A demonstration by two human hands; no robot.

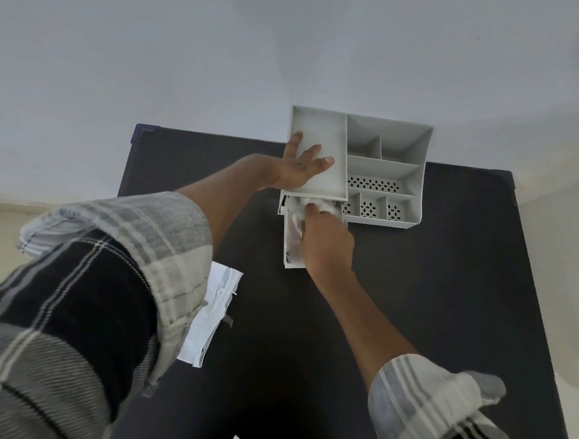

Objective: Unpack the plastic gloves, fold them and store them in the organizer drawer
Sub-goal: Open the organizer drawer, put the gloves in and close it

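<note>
A grey plastic organizer (396, 150) stands at the far side of the dark table (440, 294). Its drawer (288, 253) is pulled out toward me at the organizer's lower left. Crumpled clear plastic gloves (294, 229) lie inside the drawer. My right hand (327, 244) reaches into the drawer with its fingers pressed down on the gloves. My left hand (299, 163) lies flat with spread fingers on the organizer's large left compartment, holding it steady. Much of the drawer's inside is hidden under my right hand.
A flat white plastic package (212, 314) lies on the table near my left forearm, partly hidden by the checked sleeve. The organizer has several small perforated compartments (373, 206) on its right. A pale wall rises behind the table.
</note>
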